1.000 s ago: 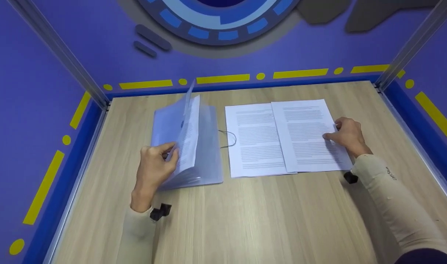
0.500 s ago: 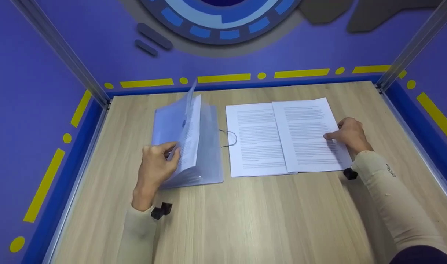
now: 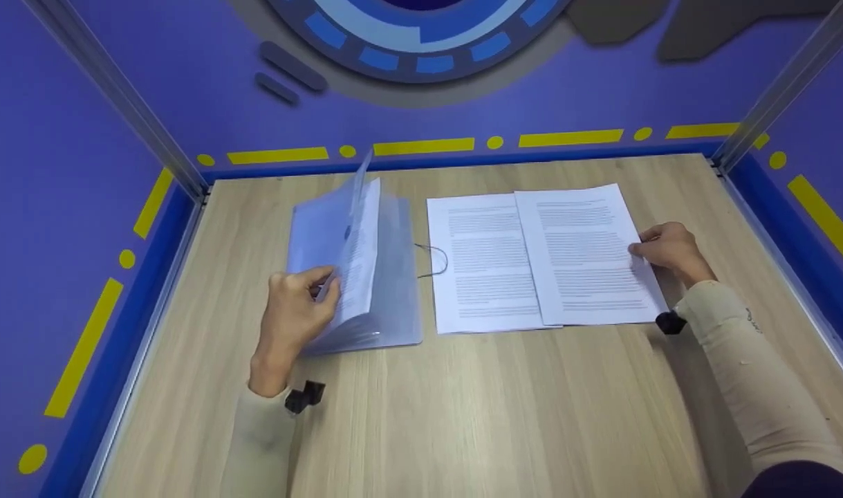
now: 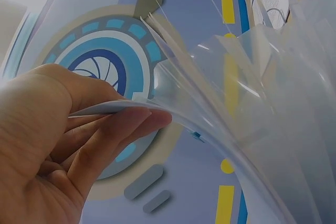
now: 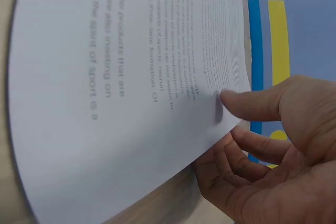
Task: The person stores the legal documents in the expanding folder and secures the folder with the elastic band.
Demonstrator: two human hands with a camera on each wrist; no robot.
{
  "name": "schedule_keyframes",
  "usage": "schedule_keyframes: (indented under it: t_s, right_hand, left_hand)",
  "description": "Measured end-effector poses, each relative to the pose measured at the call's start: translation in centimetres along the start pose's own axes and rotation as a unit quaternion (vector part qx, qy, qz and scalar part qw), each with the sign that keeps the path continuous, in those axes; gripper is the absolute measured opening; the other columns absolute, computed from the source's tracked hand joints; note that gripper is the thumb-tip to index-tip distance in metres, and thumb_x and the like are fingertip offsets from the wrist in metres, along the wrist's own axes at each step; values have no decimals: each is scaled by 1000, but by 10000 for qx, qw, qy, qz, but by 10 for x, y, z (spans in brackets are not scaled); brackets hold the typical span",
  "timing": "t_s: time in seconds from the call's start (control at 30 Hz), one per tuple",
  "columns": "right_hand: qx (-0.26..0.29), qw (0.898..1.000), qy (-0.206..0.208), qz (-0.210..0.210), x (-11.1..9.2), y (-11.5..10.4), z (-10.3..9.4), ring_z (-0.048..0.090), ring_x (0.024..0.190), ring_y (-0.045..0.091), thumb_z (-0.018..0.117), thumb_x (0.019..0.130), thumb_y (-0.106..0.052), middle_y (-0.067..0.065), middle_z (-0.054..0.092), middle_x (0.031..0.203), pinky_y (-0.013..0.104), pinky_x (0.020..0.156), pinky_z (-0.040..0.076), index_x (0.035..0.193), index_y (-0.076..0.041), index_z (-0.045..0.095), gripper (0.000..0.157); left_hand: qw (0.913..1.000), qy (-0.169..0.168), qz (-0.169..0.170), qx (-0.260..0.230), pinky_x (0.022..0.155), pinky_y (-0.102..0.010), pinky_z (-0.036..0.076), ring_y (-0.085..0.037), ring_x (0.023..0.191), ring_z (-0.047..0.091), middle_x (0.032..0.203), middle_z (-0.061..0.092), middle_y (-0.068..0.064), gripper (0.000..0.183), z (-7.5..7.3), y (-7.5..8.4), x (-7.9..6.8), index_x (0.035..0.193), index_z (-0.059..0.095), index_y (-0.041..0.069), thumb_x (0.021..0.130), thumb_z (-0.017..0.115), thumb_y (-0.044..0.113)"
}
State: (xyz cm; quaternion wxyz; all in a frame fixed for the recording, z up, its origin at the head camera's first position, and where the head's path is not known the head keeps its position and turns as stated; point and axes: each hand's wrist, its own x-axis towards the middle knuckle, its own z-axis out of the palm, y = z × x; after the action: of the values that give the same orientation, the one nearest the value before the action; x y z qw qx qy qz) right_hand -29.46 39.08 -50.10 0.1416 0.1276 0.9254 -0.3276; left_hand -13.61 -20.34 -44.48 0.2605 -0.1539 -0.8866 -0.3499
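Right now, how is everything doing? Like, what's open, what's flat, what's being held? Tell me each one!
Clear folder, open, some leaves lifted.
Inner page, tilted up.
Cord loop, sticking out past its right edge.
Left sheet, flat, partly covered.
Right sheet, overlapping its neighbour, right edge held.
Left fingers, pinching the lifted leaves.
Right fingers, curled under that held edge, thumb on top.

Booth-like workspace: blue-purple decorated panels point(image 3: 421, 121), metal posts point(image 3: 122, 100), wood-grain tabletop point(image 3: 497, 408).
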Motion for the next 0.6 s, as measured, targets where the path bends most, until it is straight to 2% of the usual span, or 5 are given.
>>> schedule_keyframes:
  t_s: [0.17, 0.37, 0.6]
  right_hand:
    - [162, 9998, 34, -91, 3, 2, 0, 58, 102, 32, 58, 105, -15, 29, 60, 125, 37, 81, 50, 139, 15, 57, 45]
    - [331, 9994, -54, -122, 6, 6, -4, 59, 83, 19, 60, 104, -13, 16, 63, 106, 29, 68, 51, 133, 12, 59, 38]
    - [614, 9968, -509, -4, 11, 13, -13, 62, 86, 17, 62, 104, -15, 9, 66, 103, 28, 70, 54, 135, 9, 58, 39]
  left_hand:
    - [10000, -14, -21, 15, 65, -46, 65, -30, 73, 79, 88, 79, -26, 15, -1, 0, 0, 100, 80, -12, 86, 76, -8]
    - [10000, -1, -55, -14, 67, -47, 66, -34, 78, 80, 92, 79, -27, 16, -2, 0, 0, 101, 80, -12, 87, 76, -7]
    - [10000, -12, -75, -55, 68, -46, 66, -34, 79, 80, 92, 79, -27, 16, -1, 0, 1, 102, 80, -13, 87, 76, -7]
